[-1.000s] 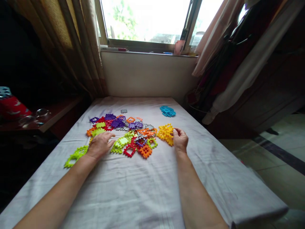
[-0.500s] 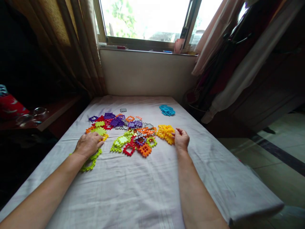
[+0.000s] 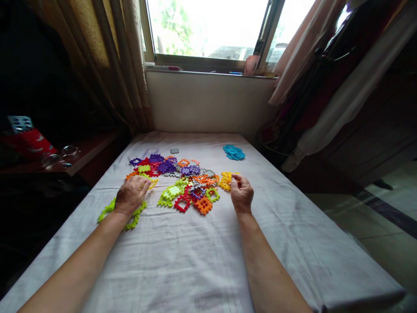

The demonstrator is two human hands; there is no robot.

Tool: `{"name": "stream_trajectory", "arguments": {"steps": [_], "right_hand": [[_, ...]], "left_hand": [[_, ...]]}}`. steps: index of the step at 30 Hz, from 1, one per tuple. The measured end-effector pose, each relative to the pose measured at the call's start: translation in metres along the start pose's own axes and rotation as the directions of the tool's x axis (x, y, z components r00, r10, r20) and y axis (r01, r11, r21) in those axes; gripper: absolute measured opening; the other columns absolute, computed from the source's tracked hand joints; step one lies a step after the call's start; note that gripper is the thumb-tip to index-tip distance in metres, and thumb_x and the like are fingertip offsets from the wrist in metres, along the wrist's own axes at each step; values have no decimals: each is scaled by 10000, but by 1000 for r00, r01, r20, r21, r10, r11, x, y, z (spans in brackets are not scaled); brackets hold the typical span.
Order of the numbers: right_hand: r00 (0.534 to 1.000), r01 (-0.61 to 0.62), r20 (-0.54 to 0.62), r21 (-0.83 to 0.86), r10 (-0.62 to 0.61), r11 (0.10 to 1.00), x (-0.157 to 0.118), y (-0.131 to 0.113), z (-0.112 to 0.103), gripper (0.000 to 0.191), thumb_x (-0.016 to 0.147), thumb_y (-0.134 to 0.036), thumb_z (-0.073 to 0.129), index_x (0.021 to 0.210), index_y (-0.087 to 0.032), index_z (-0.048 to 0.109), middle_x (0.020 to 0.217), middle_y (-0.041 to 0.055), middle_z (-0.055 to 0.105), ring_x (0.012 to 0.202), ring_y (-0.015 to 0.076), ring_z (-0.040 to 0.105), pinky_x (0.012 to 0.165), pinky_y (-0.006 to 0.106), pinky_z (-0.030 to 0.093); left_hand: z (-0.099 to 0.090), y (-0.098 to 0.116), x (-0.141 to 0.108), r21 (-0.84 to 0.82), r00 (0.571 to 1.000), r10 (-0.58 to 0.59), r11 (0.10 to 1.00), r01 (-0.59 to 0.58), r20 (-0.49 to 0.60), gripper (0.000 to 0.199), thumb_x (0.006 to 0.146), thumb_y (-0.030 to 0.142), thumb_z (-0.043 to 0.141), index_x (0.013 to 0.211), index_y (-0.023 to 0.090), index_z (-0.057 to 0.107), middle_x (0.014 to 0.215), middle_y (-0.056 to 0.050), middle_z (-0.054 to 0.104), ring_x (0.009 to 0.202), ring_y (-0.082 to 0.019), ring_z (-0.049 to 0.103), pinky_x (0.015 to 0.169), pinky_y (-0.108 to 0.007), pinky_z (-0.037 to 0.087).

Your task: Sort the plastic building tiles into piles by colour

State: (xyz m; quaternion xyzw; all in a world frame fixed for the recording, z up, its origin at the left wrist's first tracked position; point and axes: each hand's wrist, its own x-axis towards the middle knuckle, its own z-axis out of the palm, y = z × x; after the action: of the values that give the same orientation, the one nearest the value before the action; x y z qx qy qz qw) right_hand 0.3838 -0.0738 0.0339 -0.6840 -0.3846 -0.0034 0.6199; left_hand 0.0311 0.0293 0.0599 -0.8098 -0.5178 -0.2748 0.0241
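Between the thumb and fingers of my left hand is a yellow piece, lifted at the left side of the mixed pile. Green pieces lie under and beside that wrist. My right hand is pinched at the right edge of the yellow pile; what its fingertips hold, if anything, is too small to make out. Purple pieces, orange pieces, red pieces and lime pieces make up the mixed pile between my hands.
A blue pile sits at the back right of the cloth-covered table. One grey piece lies apart near the back. Glasses and a red container stand on a side surface at left. Clothes hang at right.
My left hand has come up slightly with a yellow piece in its fingers. My right hand has shifted over the yellow pile's right edge. The view has swung a little left.
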Motion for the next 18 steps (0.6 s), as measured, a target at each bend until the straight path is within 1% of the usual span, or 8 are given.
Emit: {"name": "stream_trajectory", "arguments": {"steps": [3,5,7,9,12,14,15,18], "right_hand": [[974,137,177,56,-145,989,-15,-17,10,303,830,-407,517,917,-191,711,869,73,731,680,171,655,720,315,548],[926,153,329,131,-188,980,-28,-27,18,287,841,-398,545,990,-214,707,888,54,733,685,158,657,721,298,549],[870,114,453,202,-196,973,-41,-34,27,312,826,-394,592,1076,-234,688,922,38,734,696,147,660,721,284,550],[817,26,550,267,-174,963,-52,-39,35,336,811,-400,615,1100,-240,675,910,21,735,686,140,657,700,270,547],[765,-121,631,337,-129,934,-59,-42,41,265,821,-436,586,929,-218,690,769,-1,713,649,135,635,647,248,528],[777,-163,622,348,-98,923,-54,-39,39,276,812,-465,583,831,-207,679,700,-9,682,630,135,618,620,242,513],[800,-169,596,342,-74,924,-48,-37,36,291,803,-481,588,820,-205,677,690,-11,673,617,135,609,608,242,508],[917,-157,397,260,43,953,-22,-21,19,342,780,-511,581,871,-198,684,700,-3,673,609,144,602,609,258,504]], "left_hand": [[2,17,-2,-300,996,-78,952,62,-40,448,899,553,382,836,218,673,905,-68,689,875,-211,629,821,-328,501],[4,37,-5,-457,997,-73,887,61,-9,463,881,590,424,843,207,682,879,-59,698,853,-202,638,810,-318,509],[6,61,-10,-563,999,-42,825,48,23,467,866,609,465,848,202,695,872,-59,711,852,-202,649,805,-313,513],[10,85,-15,-641,998,-8,767,44,59,458,863,607,492,853,200,703,887,-58,724,863,-199,658,814,-308,517],[15,109,-18,-703,991,6,706,89,131,465,881,595,467,883,197,706,882,-49,729,845,-193,666,795,-302,527],[16,112,-15,-688,983,-2,714,131,185,482,890,593,433,945,198,703,895,-47,733,846,-196,672,782,-305,529],[14,109,-13,-654,979,-8,743,142,203,486,890,590,423,988,202,698,925,-48,736,865,-201,675,791,-310,527],[2,79,-5,-409,978,-51,903,131,201,468,887,569,416,1072,227,676,1023,-50,731,923,-218,669,833,-329,509]]}}
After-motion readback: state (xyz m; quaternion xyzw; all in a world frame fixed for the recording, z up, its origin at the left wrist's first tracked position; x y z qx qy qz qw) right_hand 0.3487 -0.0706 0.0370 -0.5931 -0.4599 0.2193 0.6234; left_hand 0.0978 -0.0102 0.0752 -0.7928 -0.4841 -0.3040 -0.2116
